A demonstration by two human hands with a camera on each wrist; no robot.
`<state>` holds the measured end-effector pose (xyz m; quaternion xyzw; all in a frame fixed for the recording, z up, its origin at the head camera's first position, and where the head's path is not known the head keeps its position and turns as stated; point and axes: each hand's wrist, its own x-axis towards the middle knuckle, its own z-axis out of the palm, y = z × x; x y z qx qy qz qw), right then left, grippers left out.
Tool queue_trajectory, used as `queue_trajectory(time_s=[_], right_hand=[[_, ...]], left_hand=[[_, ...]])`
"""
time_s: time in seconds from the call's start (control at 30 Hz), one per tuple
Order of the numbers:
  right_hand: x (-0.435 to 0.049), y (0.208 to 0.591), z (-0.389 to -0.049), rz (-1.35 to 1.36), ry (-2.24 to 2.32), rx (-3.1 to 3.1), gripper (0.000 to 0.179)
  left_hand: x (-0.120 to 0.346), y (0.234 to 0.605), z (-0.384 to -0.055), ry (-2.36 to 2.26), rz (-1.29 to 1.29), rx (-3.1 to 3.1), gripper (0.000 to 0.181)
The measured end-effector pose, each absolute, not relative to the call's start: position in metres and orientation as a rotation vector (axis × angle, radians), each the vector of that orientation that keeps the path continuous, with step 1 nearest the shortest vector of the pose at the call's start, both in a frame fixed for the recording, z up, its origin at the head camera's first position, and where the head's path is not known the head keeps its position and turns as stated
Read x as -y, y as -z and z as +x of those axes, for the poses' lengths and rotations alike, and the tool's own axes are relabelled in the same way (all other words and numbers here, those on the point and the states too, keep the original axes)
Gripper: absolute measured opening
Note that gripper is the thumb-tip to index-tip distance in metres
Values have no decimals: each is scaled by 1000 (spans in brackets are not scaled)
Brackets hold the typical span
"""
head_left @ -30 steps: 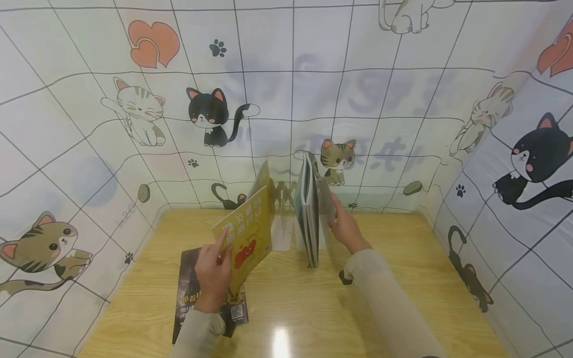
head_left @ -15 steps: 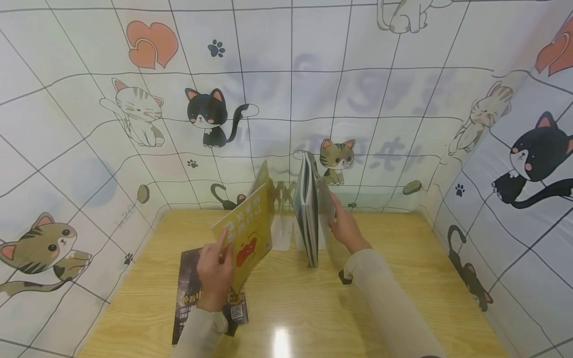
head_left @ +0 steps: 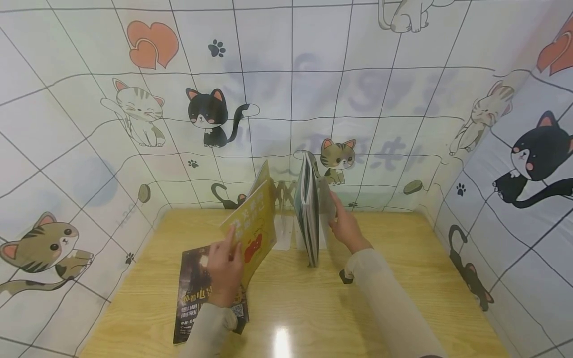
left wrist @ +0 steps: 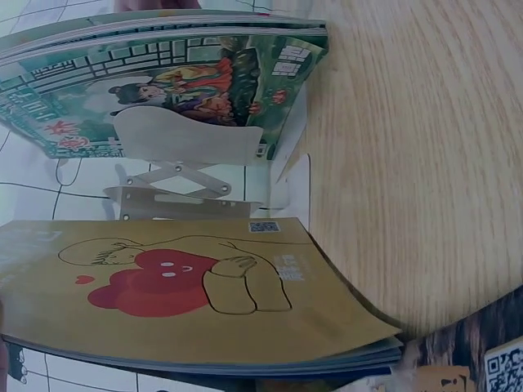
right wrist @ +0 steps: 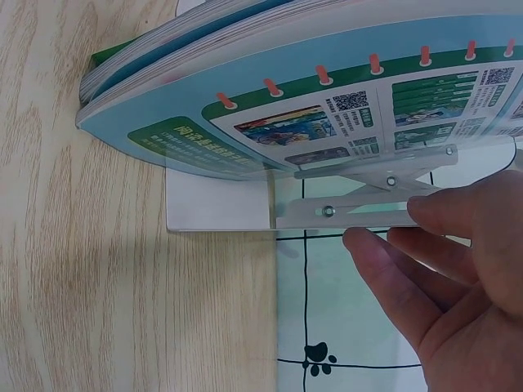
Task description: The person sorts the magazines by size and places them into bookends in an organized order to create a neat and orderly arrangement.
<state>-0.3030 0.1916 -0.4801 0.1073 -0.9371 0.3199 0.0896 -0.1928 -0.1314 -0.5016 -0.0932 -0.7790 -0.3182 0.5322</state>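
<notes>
My left hand (head_left: pixel 226 268) holds a yellow book (head_left: pixel 259 228) by its near left edge. This book stands upright and angled, its cover with a red heart figure facing the bookend in the left wrist view. At the middle back stands a pale expandable bookend (head_left: pixel 283 233) with crossed hinge bars. Several thin books (head_left: pixel 309 214) stand in its right part, the green illustrated cover (left wrist: pixel 188 86) facing left. On the bookend's right side, my right hand (head_left: pixel 349 228) pinches the metal edge between thumb and fingers, as the right wrist view shows.
A dark book (head_left: pixel 190 278) lies flat on the wooden table (head_left: pixel 380 233) at the left, partly under my left forearm. Beside my right sleeve sits a small black object (head_left: pixel 344 277). Cat-print cloth walls (head_left: pixel 268 99) enclose the back and sides.
My left hand has moved the yellow book a little to the right, closer to the bookend, uncovering more of the dark book. The right hand stays in place on the bookend.
</notes>
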Motion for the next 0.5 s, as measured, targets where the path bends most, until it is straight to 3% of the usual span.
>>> queue_trajectory(time_s=[0.5], right_hand=[[-192, 480, -301, 334, -945, 2774, 93]], left_hand=[[126, 503, -190, 853, -203, 1898, 73]])
